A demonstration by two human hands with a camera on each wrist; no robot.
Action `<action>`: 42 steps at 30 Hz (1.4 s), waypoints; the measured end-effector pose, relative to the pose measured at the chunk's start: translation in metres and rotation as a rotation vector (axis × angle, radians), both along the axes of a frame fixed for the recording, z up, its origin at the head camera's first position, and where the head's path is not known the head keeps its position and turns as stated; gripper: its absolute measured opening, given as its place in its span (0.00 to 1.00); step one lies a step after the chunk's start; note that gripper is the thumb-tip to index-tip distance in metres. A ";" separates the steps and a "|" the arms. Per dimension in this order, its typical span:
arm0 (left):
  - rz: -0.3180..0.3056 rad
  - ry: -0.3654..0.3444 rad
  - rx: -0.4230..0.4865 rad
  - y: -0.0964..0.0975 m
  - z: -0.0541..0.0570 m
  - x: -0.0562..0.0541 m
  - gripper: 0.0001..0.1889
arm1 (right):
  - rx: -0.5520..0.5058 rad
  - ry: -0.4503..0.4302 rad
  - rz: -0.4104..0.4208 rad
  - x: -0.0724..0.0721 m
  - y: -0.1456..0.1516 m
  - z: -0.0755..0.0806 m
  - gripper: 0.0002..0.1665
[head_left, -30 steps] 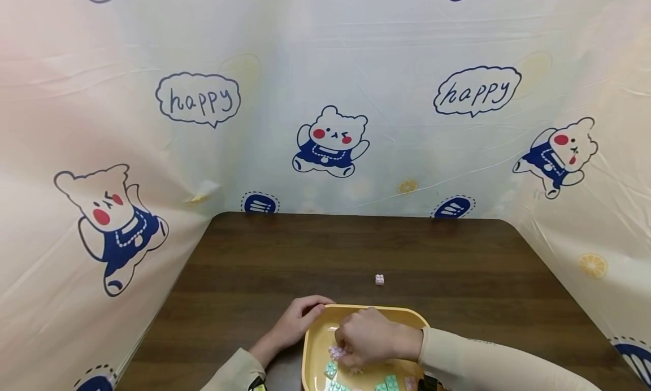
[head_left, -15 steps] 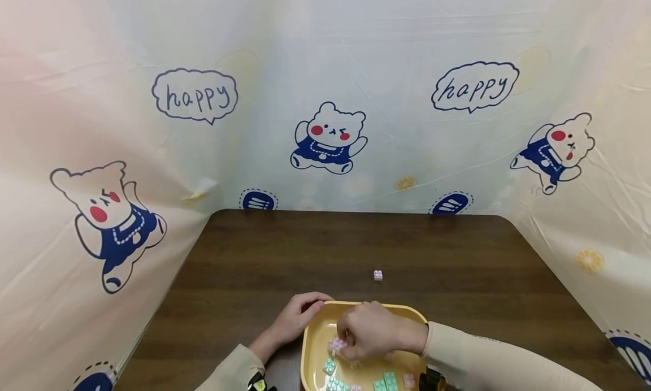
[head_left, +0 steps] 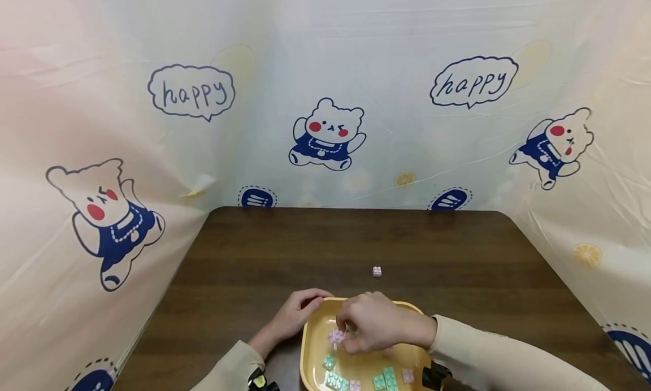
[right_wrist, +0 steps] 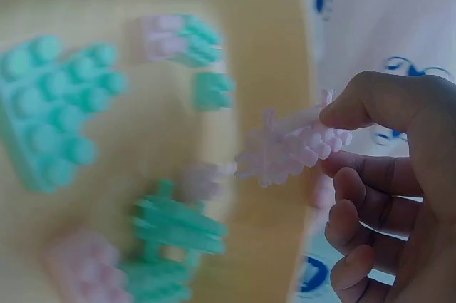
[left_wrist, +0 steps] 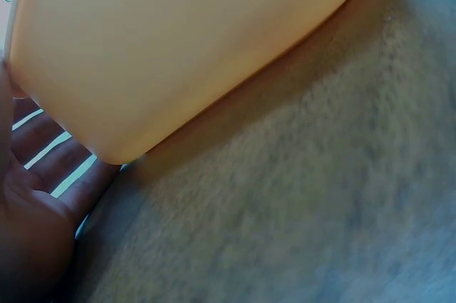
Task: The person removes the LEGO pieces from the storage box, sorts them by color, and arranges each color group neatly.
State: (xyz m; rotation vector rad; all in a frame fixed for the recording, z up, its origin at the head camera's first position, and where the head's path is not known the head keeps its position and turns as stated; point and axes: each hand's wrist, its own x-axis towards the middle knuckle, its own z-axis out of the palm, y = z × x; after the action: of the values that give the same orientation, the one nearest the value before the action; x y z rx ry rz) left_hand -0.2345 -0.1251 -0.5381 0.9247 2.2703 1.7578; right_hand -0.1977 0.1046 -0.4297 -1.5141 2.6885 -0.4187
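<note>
My right hand (head_left: pixel 373 323) pinches a pale pink building block (right_wrist: pixel 281 150) between thumb and index finger above the yellow tray (head_left: pixel 304 354). Studs line this block, and thin pegs stick out from it. In the right wrist view the other fingers are curled, with nothing visible in them. My left hand (head_left: pixel 295 315) rests against the tray's far left corner, fingers spread along the outside. The left wrist view shows those fingers extended behind the tray wall (left_wrist: pixel 185 53). Green blocks (right_wrist: pixel 53 107) and a smaller pink block (right_wrist: pixel 82 267) lie in the tray.
A single small pink block (head_left: pixel 377 271) sits on the dark wooden table (head_left: pixel 285 250) beyond the tray. A patterned curtain (head_left: pixel 386 69) surrounds the table at the back and both sides.
My right hand has lifted slightly with the pink block, uncovering more of the tray's contents. The left hand stays at the tray's corner. The head view has tilted slightly down.
</note>
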 end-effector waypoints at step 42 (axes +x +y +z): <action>-0.050 -0.112 0.029 0.000 0.030 0.014 0.15 | -0.061 -0.112 -0.640 -0.129 0.105 -0.022 0.10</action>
State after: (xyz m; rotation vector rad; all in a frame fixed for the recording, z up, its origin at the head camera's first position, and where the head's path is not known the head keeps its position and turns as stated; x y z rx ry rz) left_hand -0.2206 -0.1254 -0.5078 0.8573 2.1395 1.7788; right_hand -0.3267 0.2093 -0.4515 -0.5712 3.0270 -0.5775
